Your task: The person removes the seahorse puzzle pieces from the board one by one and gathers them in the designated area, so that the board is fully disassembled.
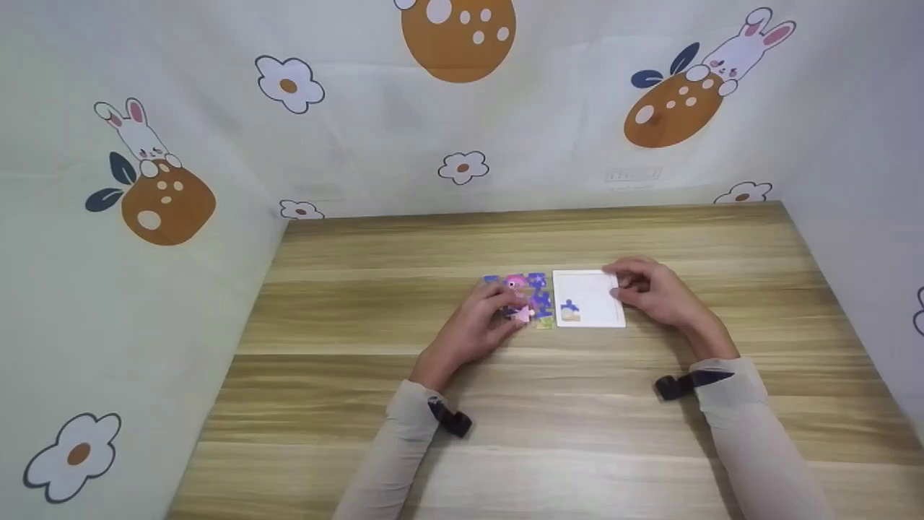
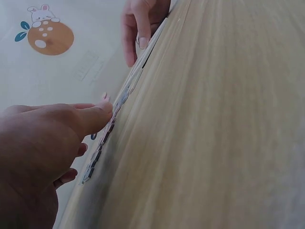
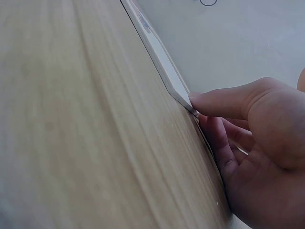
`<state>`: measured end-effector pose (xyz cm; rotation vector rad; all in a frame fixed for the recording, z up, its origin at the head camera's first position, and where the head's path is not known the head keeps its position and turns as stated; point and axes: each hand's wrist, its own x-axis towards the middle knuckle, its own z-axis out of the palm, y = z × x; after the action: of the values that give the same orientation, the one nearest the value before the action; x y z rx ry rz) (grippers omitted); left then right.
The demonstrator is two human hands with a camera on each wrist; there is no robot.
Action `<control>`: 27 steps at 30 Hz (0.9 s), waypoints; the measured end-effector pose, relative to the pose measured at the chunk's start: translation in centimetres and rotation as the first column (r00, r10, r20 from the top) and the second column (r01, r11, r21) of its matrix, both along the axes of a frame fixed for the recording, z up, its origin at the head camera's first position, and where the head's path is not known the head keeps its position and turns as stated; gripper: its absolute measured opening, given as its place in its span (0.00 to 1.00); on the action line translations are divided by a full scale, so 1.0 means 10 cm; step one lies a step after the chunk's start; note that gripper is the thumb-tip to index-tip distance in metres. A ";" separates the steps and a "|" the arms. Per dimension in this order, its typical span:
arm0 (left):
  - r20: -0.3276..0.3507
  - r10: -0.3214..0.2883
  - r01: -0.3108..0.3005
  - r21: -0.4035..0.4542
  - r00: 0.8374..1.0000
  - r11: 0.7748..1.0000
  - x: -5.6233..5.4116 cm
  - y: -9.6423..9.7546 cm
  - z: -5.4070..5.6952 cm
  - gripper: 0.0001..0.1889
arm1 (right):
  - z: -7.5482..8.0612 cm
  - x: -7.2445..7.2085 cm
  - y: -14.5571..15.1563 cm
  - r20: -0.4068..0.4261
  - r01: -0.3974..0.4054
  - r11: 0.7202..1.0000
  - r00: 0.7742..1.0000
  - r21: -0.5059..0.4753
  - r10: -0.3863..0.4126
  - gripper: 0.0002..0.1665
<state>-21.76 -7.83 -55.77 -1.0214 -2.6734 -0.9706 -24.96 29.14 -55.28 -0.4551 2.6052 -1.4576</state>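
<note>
A white square puzzle tray lies flat on the table, with a blue and tan puzzle piece in its lower left corner. My right hand holds the tray's right side, thumb on the edge and fingers at the far corner. In the right wrist view the thumb presses the tray's rim. Left of the tray lie several loose jigsaw pieces, blue, pink and purple. My left hand is over them, pinching a pale pink puzzle piece at its fingertips; the hand hides some pieces.
The wood-grain table extends around the pieces and tray. A pale curtain printed with rabbits, oranges and flowers stands behind and at both sides. Each sleeve has a black wrist camera strapped on, left and right.
</note>
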 end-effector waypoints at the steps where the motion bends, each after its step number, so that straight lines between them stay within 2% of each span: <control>1: 0.006 -0.011 0.011 0.003 1.000 1.000 0.00 0.00 0.00 0.16 | 0.00 0.00 0.00 -0.002 0.000 1.000 1.000 0.001 0.000 0.24; 7: 0.053 -0.043 0.044 -0.003 0.998 0.999 0.02 0.00 0.01 0.17 | -0.02 -0.01 -0.01 -0.008 0.010 1.000 1.000 0.013 -0.010 0.24; 11: 0.056 -0.051 0.052 -0.009 0.997 0.999 0.02 0.00 0.01 0.16 | -0.03 -0.01 -0.02 -0.020 0.019 0.999 1.000 0.030 -0.019 0.24; 17: 0.037 -0.046 0.047 -0.022 0.998 0.999 0.00 0.00 0.00 0.13 | -0.03 -0.01 -0.02 -0.014 0.014 1.000 1.000 0.012 -0.014 0.24; 27: 0.081 -0.042 0.044 -0.024 0.996 0.999 0.01 -0.03 0.00 0.13 | -0.01 0.00 0.00 -0.011 0.009 1.000 1.000 -0.002 -0.009 0.23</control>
<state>-21.71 -8.09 -55.74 -1.0719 -2.7469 -1.0085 -24.98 29.16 -55.37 -0.4541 2.6177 -1.4647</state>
